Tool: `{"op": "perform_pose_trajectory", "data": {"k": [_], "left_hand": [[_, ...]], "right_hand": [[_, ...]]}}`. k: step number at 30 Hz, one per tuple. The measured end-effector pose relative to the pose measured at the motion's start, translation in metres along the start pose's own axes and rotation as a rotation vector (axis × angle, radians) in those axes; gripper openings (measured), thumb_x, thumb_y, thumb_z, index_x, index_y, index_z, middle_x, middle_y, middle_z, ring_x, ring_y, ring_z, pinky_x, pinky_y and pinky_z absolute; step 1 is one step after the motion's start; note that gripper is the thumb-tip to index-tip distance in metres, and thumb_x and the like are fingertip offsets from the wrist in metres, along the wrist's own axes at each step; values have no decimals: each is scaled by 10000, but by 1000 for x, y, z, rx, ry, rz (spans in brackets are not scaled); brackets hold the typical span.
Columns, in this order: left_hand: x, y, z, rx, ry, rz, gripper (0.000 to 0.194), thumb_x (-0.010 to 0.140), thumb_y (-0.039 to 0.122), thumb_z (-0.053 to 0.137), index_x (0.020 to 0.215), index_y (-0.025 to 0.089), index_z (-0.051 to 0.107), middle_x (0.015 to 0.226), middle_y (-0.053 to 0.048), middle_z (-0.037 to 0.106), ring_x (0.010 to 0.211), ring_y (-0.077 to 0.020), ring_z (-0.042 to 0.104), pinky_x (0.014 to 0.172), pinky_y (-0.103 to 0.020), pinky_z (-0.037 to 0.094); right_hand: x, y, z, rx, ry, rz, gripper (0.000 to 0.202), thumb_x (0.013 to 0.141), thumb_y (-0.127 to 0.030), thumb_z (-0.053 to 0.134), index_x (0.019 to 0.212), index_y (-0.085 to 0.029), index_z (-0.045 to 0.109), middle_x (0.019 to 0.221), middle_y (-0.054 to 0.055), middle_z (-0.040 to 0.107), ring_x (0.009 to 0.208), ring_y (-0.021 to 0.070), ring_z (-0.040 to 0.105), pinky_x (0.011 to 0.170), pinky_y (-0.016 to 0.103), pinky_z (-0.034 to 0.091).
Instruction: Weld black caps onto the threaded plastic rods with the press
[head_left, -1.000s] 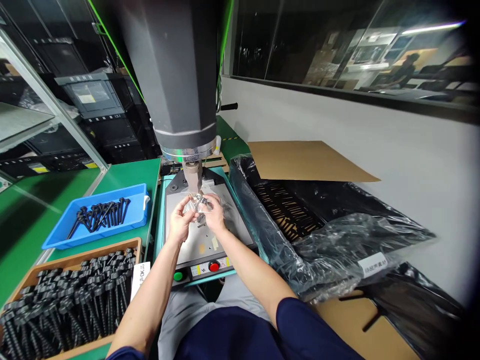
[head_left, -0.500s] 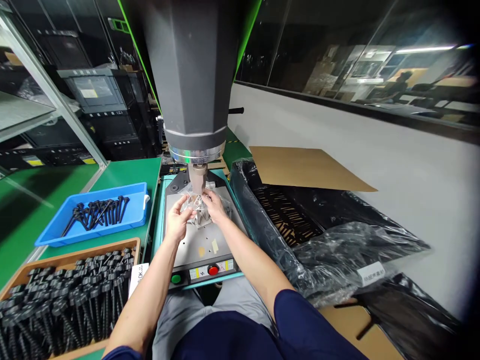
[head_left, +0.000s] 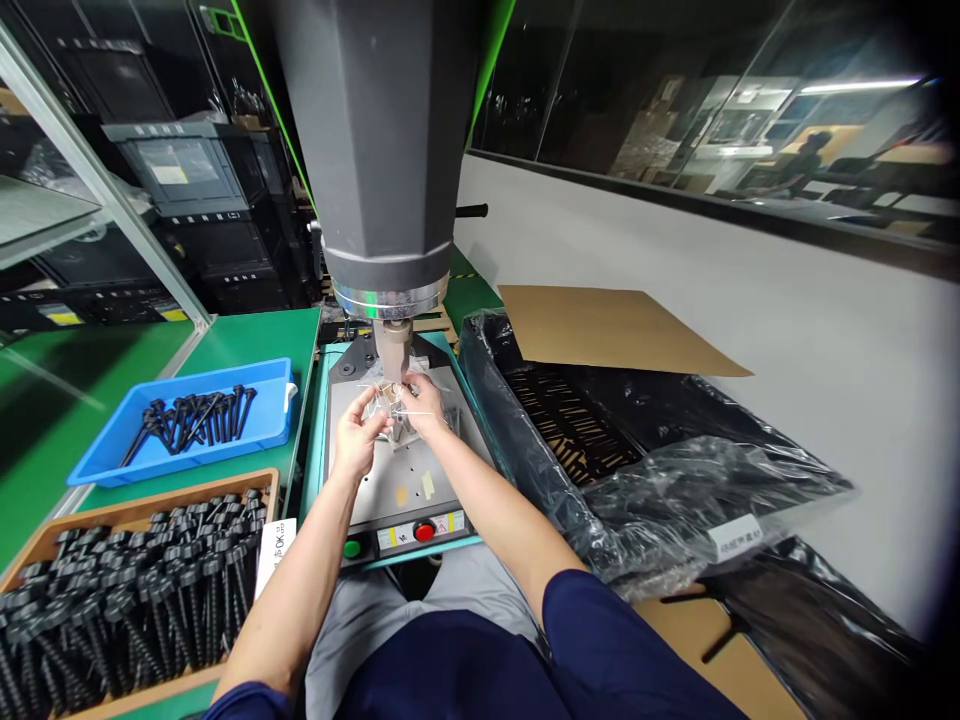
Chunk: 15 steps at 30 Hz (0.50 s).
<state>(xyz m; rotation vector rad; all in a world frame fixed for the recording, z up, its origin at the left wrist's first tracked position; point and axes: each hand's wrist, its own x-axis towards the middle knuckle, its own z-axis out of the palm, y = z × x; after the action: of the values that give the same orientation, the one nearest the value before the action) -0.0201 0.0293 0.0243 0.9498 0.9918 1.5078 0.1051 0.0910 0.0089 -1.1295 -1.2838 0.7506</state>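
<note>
Both hands are at a clear plastic-covered fixture [head_left: 405, 432] under the pale metal tip [head_left: 393, 352] of a press head. My left hand [head_left: 357, 434] is on the fixture's left side, thumb and forefinger curled towards its middle; what lies between them is too small to make out. My right hand [head_left: 424, 404] reaches in from the right with fingers drawn together. A thin white strand [head_left: 421, 413] shows across its fingers. More thin pale strands lie between the hands, partly hidden by fingers and glare.
The machine base has a green button [head_left: 352, 549] and a red button [head_left: 424, 531]. To the left, a blue tray [head_left: 259, 437] and a brown crate [head_left: 271, 482] hold black stemmed parts. To the right stand a plastic-lined box [head_left: 517, 450] of black parts and a cardboard sheet [head_left: 622, 325].
The right fingers have shifted slightly at the fixture, and a white strand now shows across them. The left hand has hardly moved. The whole view has shifted a little.
</note>
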Motion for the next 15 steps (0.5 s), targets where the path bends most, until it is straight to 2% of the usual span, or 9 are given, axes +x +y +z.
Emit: {"op": "perform_pose_trajectory", "data": {"k": [4,7,9,12,15], "left_hand": [[-2,1,2,-1,-2,-2,666,608,315,864,1219,175,639,1459,-174,489,623,-83,671,552,-211,529],[-5,2,3,14,-2,-9,669,610,320,860,1225,179,637,1466,-166,483,631,-92,675,559,-221,532],[-6,2,3,31,-14,-9,678,619,320,851,1242,176,628,1440,-160,512,633,-90,668,571,-227,534],[-5,0,4,48,-22,-6,710,622,310,842,1274,149,612,1294,-152,630,660,-100,656,606,-236,537],[-4,-2,4,74,-9,-5,789,617,304,837,1337,131,565,1183,-143,683,673,-114,649,634,-258,548]], "right_hand": [[-5,2,5,30,30,112,254,729,-342,691,934,-205,631,1061,68,671,1033,236,623,962,392,476],[-8,7,4,178,-14,144,313,719,-377,695,974,-214,618,1046,60,673,985,223,635,926,372,495],[-7,13,2,326,-54,133,316,768,-421,642,1013,-223,614,1067,54,678,1006,215,637,931,362,495],[-1,22,-2,462,-69,193,370,839,-464,541,1119,-230,605,1183,61,664,1107,217,621,948,366,495],[8,31,-6,439,-75,250,453,838,-446,528,1240,-241,574,1350,62,584,1214,241,568,962,393,492]]}}
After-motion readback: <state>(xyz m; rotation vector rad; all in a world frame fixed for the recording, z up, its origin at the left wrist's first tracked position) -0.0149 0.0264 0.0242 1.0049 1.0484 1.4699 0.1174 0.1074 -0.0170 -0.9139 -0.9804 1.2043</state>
